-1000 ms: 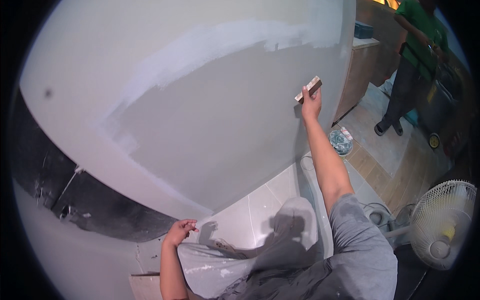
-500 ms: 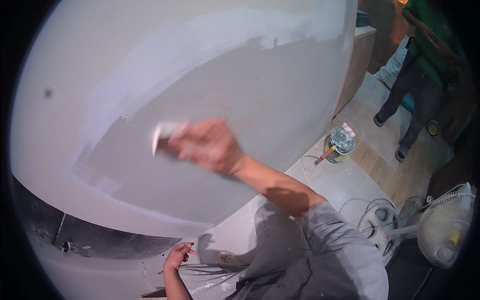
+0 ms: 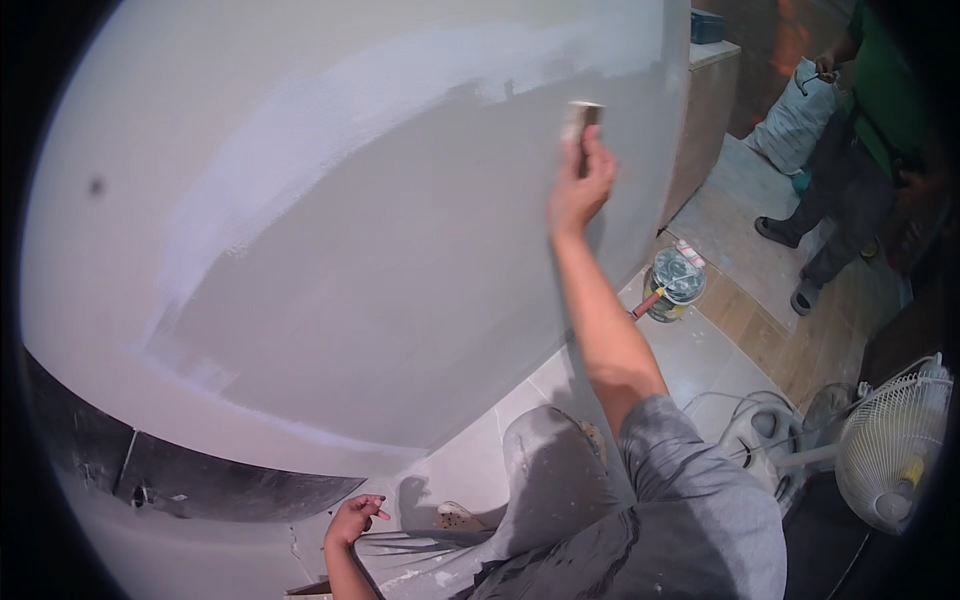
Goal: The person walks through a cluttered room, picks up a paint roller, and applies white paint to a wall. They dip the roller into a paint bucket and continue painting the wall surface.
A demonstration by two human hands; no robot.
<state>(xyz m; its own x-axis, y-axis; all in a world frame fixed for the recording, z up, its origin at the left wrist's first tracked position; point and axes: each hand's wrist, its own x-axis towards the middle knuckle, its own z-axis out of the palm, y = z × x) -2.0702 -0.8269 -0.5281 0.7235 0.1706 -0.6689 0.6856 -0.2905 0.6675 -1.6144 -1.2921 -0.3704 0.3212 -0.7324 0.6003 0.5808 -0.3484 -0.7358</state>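
A: How are the hands posed?

B: The right arm stretches toward one o'clock, its bare right hand (image 3: 583, 190) gripping a small rectangular tan-and-brown block (image 3: 582, 118) before a smooth, pale painted wall (image 3: 120, 250). At seven o'clock the bare left hand (image 3: 350, 521) hangs beside a leg in grey trousers (image 3: 430, 565), fingers loosely curled, nothing visible in it.

A: What's hard to make out?

B: The block blurs; I can't tell whether it touches the wall. The dark rim cuts off a co-worker in a green top (image 3: 890, 90) at two o'clock.

A: And the room?

B: The wall bears a dull grey patch (image 3: 400, 260), topped by a brushed whitish band (image 3: 290, 150). A round bucket (image 3: 679, 283) stands at three o'clock, a white wire-caged fan (image 3: 890, 450) at four.
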